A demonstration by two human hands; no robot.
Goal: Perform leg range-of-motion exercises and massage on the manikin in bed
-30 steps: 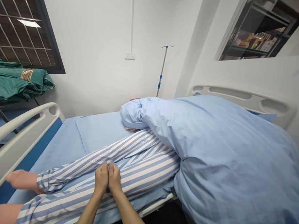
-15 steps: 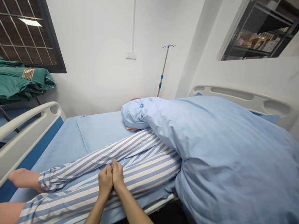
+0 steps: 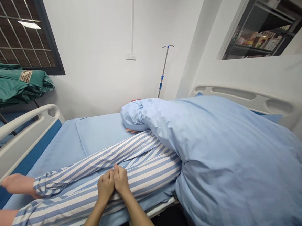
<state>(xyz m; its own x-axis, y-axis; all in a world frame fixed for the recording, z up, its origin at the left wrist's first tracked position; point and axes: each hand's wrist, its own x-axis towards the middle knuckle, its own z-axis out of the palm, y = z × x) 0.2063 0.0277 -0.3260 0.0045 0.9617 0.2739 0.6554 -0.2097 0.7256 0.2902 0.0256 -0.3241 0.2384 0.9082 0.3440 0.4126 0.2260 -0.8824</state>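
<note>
Head view: fingers (image 3: 107, 177) partly hide striped trousers (image 3: 153, 174).

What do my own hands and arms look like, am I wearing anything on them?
Your left hand and right hand are ungloved, with no ring or watch visible, though parts are hidden. No sleeve shows on the left forearm or right forearm.

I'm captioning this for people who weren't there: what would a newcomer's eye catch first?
Probably the big light-blue quilt, bunched over the right half of the bed. Next, the blue-and-white striped trousers, stretching from under it toward the footboard at left. Then the left hand and right hand, curled together over them at lower centre.
</note>
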